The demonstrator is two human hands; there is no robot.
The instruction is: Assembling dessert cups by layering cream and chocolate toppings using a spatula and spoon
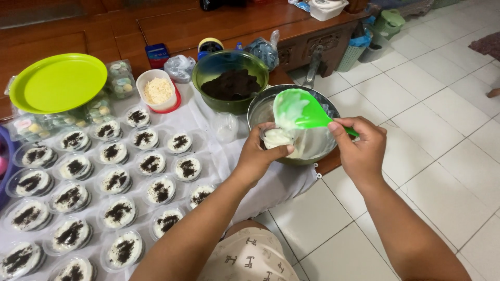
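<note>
Left hand (260, 156) wrapped a small clear cup (276, 139), fingers snug around it over the steel bowl (260, 112). Right hand (359, 143) pinched the green spatula (299, 109), blade just above the cup. Best scraped slowly, cup kept level, drips caught by the bowl.

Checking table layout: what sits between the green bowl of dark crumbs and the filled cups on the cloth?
In the head view, one empty clear plastic cup stands on the white cloth between the green bowl and the filled cups.
</note>
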